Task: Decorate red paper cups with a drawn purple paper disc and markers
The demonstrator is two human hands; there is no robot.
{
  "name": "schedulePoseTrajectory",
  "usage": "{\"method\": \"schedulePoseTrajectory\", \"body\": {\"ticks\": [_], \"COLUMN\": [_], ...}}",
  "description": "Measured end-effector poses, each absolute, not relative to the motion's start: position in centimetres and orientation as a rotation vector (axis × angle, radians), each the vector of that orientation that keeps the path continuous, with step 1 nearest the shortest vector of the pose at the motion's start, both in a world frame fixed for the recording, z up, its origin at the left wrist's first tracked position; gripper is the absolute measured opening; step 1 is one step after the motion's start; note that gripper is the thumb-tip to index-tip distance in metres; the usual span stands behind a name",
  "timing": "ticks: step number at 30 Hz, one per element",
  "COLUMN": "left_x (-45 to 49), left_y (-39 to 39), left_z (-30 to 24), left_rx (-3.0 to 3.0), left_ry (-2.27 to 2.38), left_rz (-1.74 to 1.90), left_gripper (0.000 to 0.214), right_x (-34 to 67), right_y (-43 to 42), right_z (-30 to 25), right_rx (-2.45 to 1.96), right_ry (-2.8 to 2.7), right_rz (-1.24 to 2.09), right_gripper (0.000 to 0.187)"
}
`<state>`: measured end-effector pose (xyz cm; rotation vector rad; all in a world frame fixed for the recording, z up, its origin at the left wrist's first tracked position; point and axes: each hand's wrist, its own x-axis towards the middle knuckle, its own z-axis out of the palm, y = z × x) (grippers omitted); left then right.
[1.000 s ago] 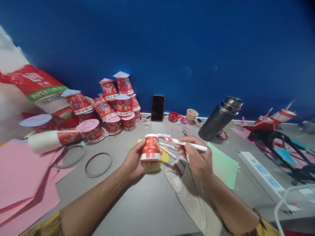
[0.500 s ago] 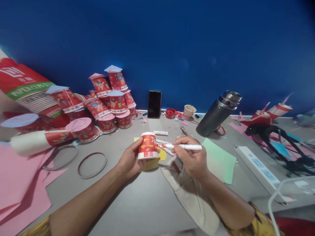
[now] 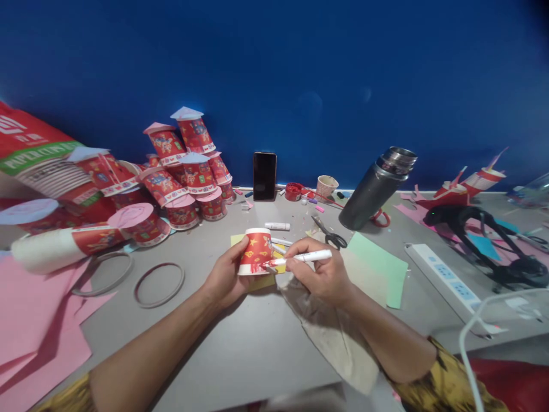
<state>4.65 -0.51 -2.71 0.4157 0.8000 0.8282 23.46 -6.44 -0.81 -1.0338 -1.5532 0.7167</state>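
Note:
My left hand (image 3: 227, 273) grips a red paper cup (image 3: 258, 247) turned upside down, its wider white rim facing down. Gold stars and clouds are printed on the cup, and red marks show on the white band along its rim. In my right hand (image 3: 319, 273) is a white marker (image 3: 312, 256), held like a pen, with its red tip at the band's right side. Beneath the hands lie yellow paper (image 3: 262, 282) and a beige cloth (image 3: 338, 343). Another white marker (image 3: 277, 226) rests just behind the cup.
Decorated cups (image 3: 197, 174) are stacked at the left, near pink paper (image 3: 38, 337) and a grey ring (image 3: 159, 285). A phone (image 3: 265, 176) leans on the blue wall. Scissors (image 3: 330, 233), a dark bottle (image 3: 374, 191), green paper (image 3: 381, 269) and a power strip (image 3: 446, 286) lie rightward.
My right hand has moved slightly left and down, bringing the marker tip from beside the cup to its lower band. The scissors now show more fully. The view has shifted a little.

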Motion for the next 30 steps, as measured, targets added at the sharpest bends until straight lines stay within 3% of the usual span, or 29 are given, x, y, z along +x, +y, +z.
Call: {"method": "schedulePoseTrajectory", "body": {"ticks": [12,24,30], "left_x": [4.7,4.8,4.3], "left_y": [-0.6,-0.8,-0.1], "left_z": [-3.2,-3.0,-2.4], "left_rx": [0.402,0.431,0.374], "left_ry": [0.768,0.825,0.834], "left_rz": [0.834,0.857,0.949], "left_gripper": [0.045,0.036,0.034], "right_x": [23.5,23.6,25.3], "right_y": [-6.6,-6.6,-4.3], "right_z": [-0.6,-0.6,-1.8], "right_rx": [-1.05,-1.036,-1.109], "right_ry": [-1.551,-1.524,-1.152], "right_rz": [0.856,0.906,0.612], "right_gripper": [0.01,0.014,0.017]}}
